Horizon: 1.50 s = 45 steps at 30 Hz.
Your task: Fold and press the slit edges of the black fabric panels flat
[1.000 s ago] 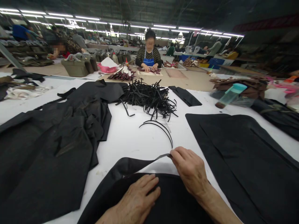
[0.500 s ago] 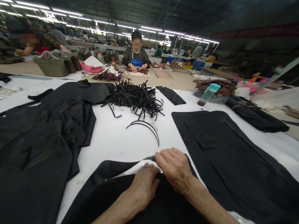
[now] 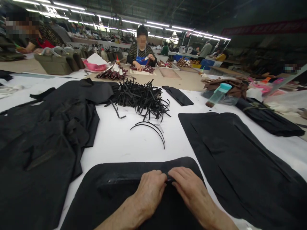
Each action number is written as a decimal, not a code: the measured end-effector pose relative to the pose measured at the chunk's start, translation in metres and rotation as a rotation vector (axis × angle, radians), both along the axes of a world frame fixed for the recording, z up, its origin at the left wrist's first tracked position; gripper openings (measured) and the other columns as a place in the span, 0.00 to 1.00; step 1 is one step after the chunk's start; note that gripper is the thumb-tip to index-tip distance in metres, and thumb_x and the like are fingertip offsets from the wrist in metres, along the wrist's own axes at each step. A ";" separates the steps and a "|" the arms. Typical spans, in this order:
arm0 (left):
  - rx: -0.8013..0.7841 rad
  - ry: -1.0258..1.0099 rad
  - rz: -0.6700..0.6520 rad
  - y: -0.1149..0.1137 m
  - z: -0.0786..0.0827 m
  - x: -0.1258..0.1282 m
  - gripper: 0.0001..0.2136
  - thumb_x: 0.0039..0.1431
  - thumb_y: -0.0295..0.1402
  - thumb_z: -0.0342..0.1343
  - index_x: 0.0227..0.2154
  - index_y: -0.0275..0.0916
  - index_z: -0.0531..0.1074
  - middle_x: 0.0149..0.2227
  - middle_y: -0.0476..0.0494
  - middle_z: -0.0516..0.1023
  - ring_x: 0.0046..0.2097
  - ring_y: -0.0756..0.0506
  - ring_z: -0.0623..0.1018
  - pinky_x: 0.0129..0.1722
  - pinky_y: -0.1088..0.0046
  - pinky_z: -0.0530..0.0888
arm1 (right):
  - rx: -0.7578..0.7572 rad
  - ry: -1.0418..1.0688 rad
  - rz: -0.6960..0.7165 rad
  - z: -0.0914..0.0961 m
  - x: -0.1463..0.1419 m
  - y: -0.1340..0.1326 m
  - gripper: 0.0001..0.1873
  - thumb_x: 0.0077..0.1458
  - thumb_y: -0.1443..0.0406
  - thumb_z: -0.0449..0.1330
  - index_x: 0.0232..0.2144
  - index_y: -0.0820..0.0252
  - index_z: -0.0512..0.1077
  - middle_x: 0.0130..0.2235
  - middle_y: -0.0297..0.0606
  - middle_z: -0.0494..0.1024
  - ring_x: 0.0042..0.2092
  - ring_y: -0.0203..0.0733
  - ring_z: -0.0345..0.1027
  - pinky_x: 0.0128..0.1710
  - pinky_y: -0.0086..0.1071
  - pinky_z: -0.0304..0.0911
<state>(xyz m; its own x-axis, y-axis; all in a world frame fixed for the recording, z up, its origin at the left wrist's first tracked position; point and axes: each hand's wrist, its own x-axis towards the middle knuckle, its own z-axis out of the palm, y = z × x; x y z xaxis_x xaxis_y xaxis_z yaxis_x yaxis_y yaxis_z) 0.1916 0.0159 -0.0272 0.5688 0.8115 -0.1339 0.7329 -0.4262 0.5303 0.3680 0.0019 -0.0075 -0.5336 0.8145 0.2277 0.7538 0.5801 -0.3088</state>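
Observation:
A black leather-like panel (image 3: 115, 195) with rounded corners lies on the white tabletop (image 3: 115, 140) in front of me. A raised, shiny ridge runs across it near its far edge. My left hand (image 3: 151, 190) is closed on this ridge, fingers curled and fingertips hidden behind it. Just to the right, my right hand (image 3: 188, 185) pinches the same ridge, its thumb tucked underneath the fingers. A small gap separates the two hands. Beyond them lie thin curved black strips (image 3: 155, 129) and a tangled heap of black strips (image 3: 141, 95).
Crumpled black sheets (image 3: 35, 153) spread on the left; a stack of black panels (image 3: 240, 156) lies on the right. A teal-capped bottle (image 3: 218, 95) and a small black piece (image 3: 178, 95) are farther back. Across the table a co-worker (image 3: 142, 51) handles dark red strips.
The panel's far flap, lifted with white showing beneath it, is now down flat. Both hands have come slightly apart onto the ridge. The co-worker has raised one hand.

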 end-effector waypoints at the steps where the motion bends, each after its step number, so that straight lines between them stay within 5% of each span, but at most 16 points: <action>1: 0.014 0.009 -0.008 -0.001 -0.002 -0.001 0.07 0.58 0.26 0.46 0.32 0.39 0.69 0.33 0.47 0.73 0.36 0.44 0.73 0.36 0.66 0.72 | 0.025 -0.032 0.026 -0.005 0.000 -0.002 0.17 0.57 0.76 0.43 0.44 0.59 0.65 0.39 0.41 0.70 0.40 0.46 0.64 0.39 0.39 0.61; 8: 0.130 0.078 0.002 -0.015 -0.007 -0.039 0.05 0.57 0.25 0.47 0.32 0.40 0.64 0.36 0.48 0.70 0.39 0.44 0.68 0.46 0.62 0.68 | 0.064 -0.124 0.089 -0.032 0.004 0.004 0.14 0.58 0.74 0.42 0.36 0.58 0.64 0.32 0.37 0.66 0.31 0.45 0.61 0.31 0.38 0.57; 14: 0.135 0.159 0.174 -0.028 0.005 -0.112 0.10 0.58 0.20 0.42 0.30 0.39 0.66 0.33 0.47 0.70 0.37 0.43 0.66 0.40 0.61 0.66 | -0.053 -0.125 0.019 -0.039 0.004 -0.003 0.13 0.57 0.74 0.42 0.34 0.57 0.64 0.38 0.40 0.63 0.35 0.46 0.60 0.32 0.37 0.56; 18: 0.121 0.153 0.256 -0.029 0.004 -0.137 0.12 0.59 0.20 0.42 0.31 0.39 0.68 0.33 0.47 0.69 0.38 0.44 0.65 0.39 0.63 0.64 | -0.004 -0.112 -0.013 -0.036 -0.003 -0.004 0.14 0.52 0.77 0.43 0.34 0.58 0.64 0.39 0.41 0.64 0.36 0.47 0.59 0.33 0.39 0.55; 33: 0.260 -0.019 0.273 -0.032 -0.013 -0.137 0.13 0.60 0.21 0.41 0.32 0.38 0.70 0.33 0.46 0.68 0.36 0.45 0.65 0.35 0.67 0.66 | -0.089 -0.013 0.084 -0.030 -0.096 0.001 0.10 0.56 0.77 0.52 0.36 0.59 0.66 0.33 0.36 0.65 0.34 0.44 0.59 0.34 0.35 0.55; 39: 0.374 -0.052 0.255 -0.032 -0.015 -0.139 0.11 0.61 0.23 0.43 0.30 0.38 0.70 0.31 0.46 0.68 0.35 0.45 0.65 0.35 0.67 0.65 | -0.076 0.041 0.124 -0.031 -0.105 0.006 0.11 0.60 0.75 0.49 0.34 0.59 0.68 0.32 0.36 0.64 0.33 0.43 0.58 0.32 0.35 0.55; 45: 0.327 -0.028 0.136 -0.033 -0.017 -0.145 0.10 0.61 0.22 0.43 0.36 0.36 0.69 0.34 0.45 0.68 0.36 0.45 0.65 0.37 0.68 0.67 | -0.056 -0.016 0.181 -0.036 -0.102 0.006 0.07 0.57 0.76 0.56 0.35 0.60 0.69 0.33 0.36 0.65 0.34 0.44 0.57 0.33 0.36 0.55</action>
<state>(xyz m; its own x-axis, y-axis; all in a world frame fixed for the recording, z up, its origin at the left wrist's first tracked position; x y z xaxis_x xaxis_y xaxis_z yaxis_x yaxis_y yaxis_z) 0.0466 -0.0172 -0.0442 0.4521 0.8775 0.1601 0.7817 -0.4762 0.4028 0.2660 0.0083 -0.0436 -0.6758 0.7160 0.1749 0.6435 0.6889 -0.3336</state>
